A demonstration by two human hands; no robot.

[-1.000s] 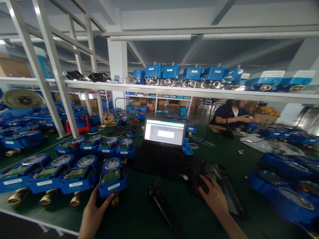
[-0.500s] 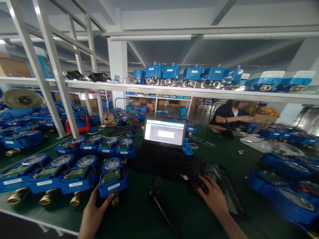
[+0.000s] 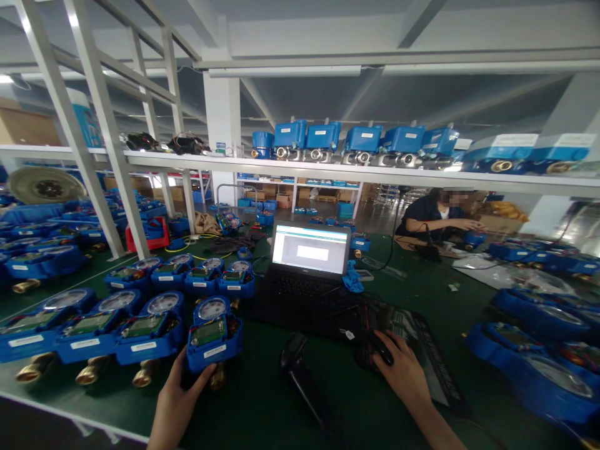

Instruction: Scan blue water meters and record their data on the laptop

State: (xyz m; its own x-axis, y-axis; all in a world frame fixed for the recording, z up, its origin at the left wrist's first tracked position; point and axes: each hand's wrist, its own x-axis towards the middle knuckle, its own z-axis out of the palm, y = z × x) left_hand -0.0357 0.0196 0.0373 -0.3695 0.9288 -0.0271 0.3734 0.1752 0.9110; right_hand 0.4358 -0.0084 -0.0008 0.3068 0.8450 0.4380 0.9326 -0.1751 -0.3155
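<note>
Green tabletop (image 3: 260,400), scanner (image 3: 302,375) between held meter (image 3: 214,334) and mouse (image 3: 381,349)

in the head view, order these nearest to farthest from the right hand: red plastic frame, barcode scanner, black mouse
1. Black mouse, under the right hand.
2. Barcode scanner, on the table left of the hand.
3. Red plastic frame, far left, beyond the blue meters.

Left hand (image 3: 175,392): bare, slender, with a tapering thumb (image 3: 204,378)
Left forearm (image 3: 162,432): bare and narrow, running to the picture's lower edge
Right hand (image 3: 402,369): bare, with slim fingers (image 3: 398,340) and a smooth, rounded back
Right forearm (image 3: 435,422): uncovered, slim, cut off by the lower edge
Fingernails: seemingly short, though too dim to judge well
</note>
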